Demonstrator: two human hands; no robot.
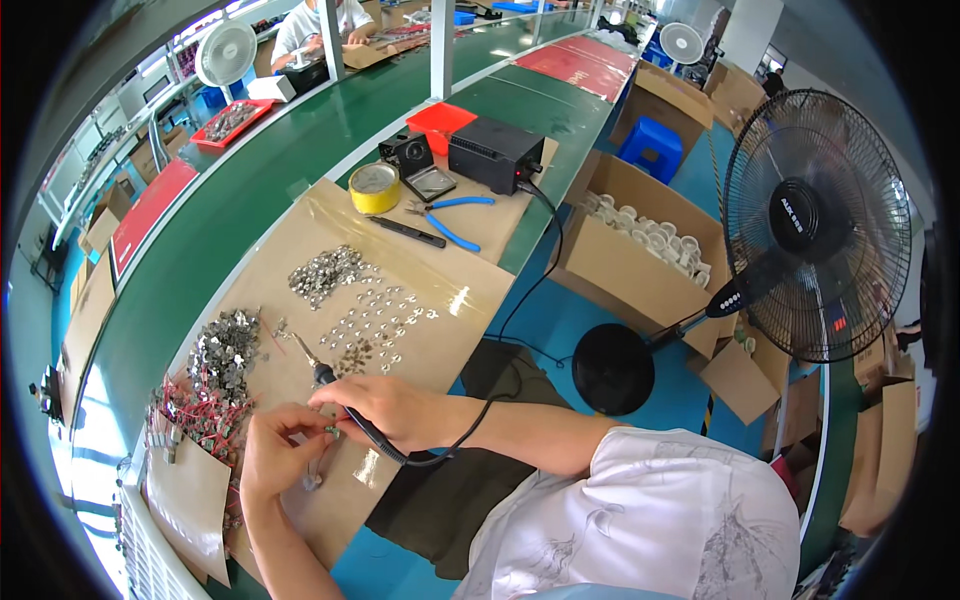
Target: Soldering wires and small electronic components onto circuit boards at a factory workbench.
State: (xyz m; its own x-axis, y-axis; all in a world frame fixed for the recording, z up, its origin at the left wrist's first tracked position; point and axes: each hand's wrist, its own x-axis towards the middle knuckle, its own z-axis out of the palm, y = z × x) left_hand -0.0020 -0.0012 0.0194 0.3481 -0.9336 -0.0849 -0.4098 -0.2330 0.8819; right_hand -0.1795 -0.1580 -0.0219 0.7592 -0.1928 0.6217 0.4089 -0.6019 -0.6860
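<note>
At the far left of the brown-covered surface (440, 345), a brown sheet (190, 495) lay beside a tangle of red-wired parts (195, 405). Just beyond the tangle rose a pile of silver metal pieces (225, 350), and a red tray (232, 124) of small parts stood farther back.

The left hand (280, 450) came next, its thumb and fingertips pinched together in a narrow grip on a small green part (332, 432). This part sat right between the two hands, near the front of the surface, with a bit of red wire showing beside it. Above it were a heap of tiny shiny pieces (325, 275) and, to the right, a loose spread of single pieces (375, 320).

The right hand (395, 410) had its grip closed round a soldering iron (365, 425), the tip slanting away up-left, apart from the green part. Its black cable curved past the wrist.

Farther back stood a yellow-rimmed roll (374, 190), then a slim black tool (407, 232), a black iron stand (405, 152), blue-handled pliers (455, 217) lying spread and a black soldering station (495, 155).

Off to the right were a cardboard box (625, 265) of white plastic parts and a black pedestal fan (800, 215).
</note>
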